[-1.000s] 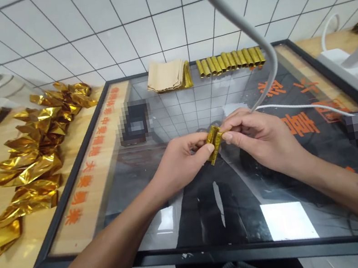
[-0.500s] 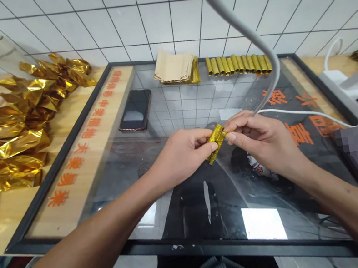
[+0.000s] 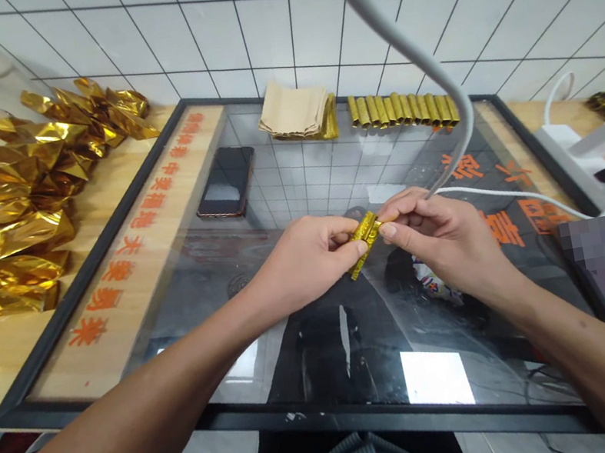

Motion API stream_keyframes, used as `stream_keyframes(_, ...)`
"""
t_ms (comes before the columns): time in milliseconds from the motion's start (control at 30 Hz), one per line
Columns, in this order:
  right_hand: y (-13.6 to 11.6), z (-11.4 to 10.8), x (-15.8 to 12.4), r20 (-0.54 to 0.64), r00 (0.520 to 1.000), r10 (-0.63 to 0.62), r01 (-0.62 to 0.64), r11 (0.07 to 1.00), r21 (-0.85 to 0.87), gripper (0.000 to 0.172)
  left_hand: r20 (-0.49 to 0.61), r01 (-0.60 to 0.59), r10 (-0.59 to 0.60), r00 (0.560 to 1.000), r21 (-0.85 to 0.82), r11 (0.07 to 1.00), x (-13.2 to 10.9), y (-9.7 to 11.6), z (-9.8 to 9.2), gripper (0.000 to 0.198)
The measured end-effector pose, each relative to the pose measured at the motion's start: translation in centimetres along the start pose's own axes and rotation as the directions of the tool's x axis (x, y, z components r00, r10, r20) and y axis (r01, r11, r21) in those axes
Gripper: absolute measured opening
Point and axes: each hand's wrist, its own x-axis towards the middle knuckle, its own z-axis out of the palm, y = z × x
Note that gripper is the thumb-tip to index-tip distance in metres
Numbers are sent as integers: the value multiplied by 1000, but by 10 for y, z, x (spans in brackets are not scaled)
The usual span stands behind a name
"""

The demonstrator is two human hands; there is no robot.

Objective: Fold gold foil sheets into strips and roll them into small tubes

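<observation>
A small, partly rolled piece of gold foil paper [image 3: 364,228] is held just above the glass, tilted, between my two hands. My left hand [image 3: 319,256] pinches it from the left, with the thumb in front and fingers behind. The fingertips of my right hand [image 3: 440,233] close on its right edge, the thumb lying along the paper. Fingers hide part of the paper. Behind the hands, several finished gold paper rolls [image 3: 402,110] lie side by side in a row. Left of that row sits a stack of paper sheets [image 3: 293,108], tan on top with gold showing beneath.
Several folded shiny gold foil pieces [image 3: 15,226] cover the left of the wooden table. A dark phone [image 3: 226,182] lies on the black-framed glass board [image 3: 188,278]. A grey flexible stalk [image 3: 405,44] hangs over the right hand. White power strips [image 3: 587,149] with cables stand right.
The whole view has shifted slightly. Both hands keep the gold paper in nearly the same place, with small finger movements along its right edge.
</observation>
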Motion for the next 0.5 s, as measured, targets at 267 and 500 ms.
stream_keyframes(267,-2,-2,1,25,1000,4,-4,1000,13,8,18,48,-47,999,-44,998,1,2,-2,16)
stream_keyframes(500,-3,-3,1,37,999,4,-5,1000,18,9,9,53,-52,999,-70,996,1,0,-2,16)
